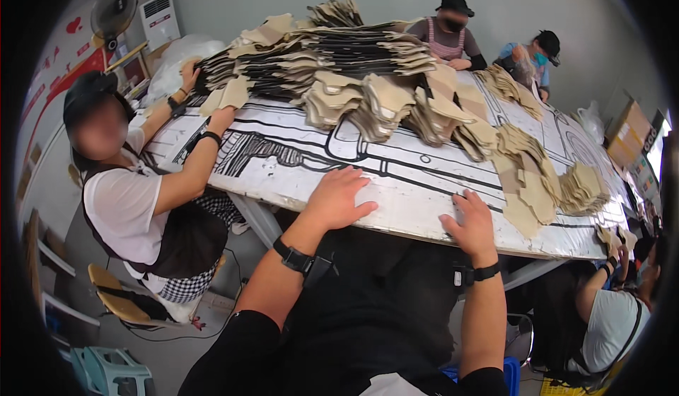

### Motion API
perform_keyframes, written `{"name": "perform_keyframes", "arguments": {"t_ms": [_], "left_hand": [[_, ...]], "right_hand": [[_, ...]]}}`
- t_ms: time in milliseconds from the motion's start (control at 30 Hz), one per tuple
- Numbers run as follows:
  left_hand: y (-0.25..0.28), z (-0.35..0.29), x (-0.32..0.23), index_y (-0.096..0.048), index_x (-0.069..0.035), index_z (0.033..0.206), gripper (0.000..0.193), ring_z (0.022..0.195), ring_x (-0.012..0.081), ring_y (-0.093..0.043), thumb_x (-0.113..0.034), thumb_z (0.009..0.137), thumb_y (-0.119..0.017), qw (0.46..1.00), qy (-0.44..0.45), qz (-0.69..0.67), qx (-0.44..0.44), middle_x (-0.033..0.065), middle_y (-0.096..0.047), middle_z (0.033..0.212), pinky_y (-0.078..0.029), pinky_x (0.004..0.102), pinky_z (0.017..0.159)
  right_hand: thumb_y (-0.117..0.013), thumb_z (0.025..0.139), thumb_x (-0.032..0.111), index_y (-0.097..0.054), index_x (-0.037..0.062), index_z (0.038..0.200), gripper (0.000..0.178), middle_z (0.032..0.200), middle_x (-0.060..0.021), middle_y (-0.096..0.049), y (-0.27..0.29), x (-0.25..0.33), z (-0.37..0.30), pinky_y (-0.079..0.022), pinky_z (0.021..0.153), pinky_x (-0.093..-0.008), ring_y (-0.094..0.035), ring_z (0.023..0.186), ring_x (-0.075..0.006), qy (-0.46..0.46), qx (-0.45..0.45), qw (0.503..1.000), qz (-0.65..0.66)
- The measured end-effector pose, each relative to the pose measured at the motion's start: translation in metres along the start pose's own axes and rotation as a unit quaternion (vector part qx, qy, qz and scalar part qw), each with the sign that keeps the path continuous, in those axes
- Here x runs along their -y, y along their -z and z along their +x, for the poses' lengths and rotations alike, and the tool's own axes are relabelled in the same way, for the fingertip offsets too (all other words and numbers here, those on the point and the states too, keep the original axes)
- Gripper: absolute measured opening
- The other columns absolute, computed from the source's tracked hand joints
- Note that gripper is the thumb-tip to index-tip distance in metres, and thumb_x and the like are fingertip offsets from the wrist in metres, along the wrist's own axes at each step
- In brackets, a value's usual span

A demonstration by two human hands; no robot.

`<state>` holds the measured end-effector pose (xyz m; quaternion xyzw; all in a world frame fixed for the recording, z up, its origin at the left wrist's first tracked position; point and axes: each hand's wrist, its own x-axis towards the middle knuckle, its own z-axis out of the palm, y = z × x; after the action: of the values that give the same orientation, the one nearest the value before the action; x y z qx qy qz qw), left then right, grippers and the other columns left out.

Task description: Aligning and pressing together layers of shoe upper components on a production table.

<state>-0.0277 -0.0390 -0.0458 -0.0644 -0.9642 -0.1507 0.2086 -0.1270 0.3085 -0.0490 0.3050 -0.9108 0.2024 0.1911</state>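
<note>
My left hand (338, 199) lies at the near edge of a white table (417, 208) printed with black line drawings. Its fingers are spread, and it holds nothing. To its right, my right hand (472, 225) rests on the same edge, fingers apart and also without anything in it. Beyond both hands, stacks of beige, irregularly cut flat pieces (385, 106) lie in a row. Further back rises a high heap of similar pieces with dark layers (339, 49). Closest to my right hand is a loose fan of beige pieces (529, 187).
On the left a seated person (134, 198) grips beige pieces at the heap. Two people (453, 35) sit across the far side, and another (608, 318) sits at right. A teal stool (113, 369), a wooden chair (120, 297) and a fan (114, 10) stand on the left.
</note>
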Motion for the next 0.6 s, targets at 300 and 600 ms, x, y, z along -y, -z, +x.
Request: {"name": "perform_keyframes", "arguments": {"t_ms": [300, 600], "left_hand": [[-0.002, 0.003, -0.004, -0.071, -0.006, 0.130, 0.059, 0.140, 0.0363, -0.054, -0.049, 0.089, -0.075, 0.999, -0.023, -0.021, -0.016, 0.0168, -0.065, 0.143, -0.039, 0.0479, 0.119], [0.006, 0.000, -0.001, -0.071, -0.003, 0.126, 0.056, 0.136, 0.0388, -0.057, -0.044, 0.088, -0.078, 0.999, -0.022, -0.024, -0.031, 0.0196, -0.068, 0.138, -0.043, 0.0484, 0.116]], "right_hand": [[-0.078, 0.084, 0.044, -0.071, 0.0033, 0.128, 0.060, 0.143, -0.0295, -0.061, 0.002, -0.004, -0.003, -0.040, 0.115, -0.0543, -0.053, 0.137, -0.0472, -0.013, -0.022, 1.000, -0.016], [-0.077, 0.085, 0.048, -0.071, 0.0042, 0.127, 0.061, 0.141, -0.0280, -0.061, -0.003, 0.001, 0.000, -0.042, 0.112, -0.0553, -0.055, 0.134, -0.0469, 0.016, -0.038, 0.999, -0.009]]}}
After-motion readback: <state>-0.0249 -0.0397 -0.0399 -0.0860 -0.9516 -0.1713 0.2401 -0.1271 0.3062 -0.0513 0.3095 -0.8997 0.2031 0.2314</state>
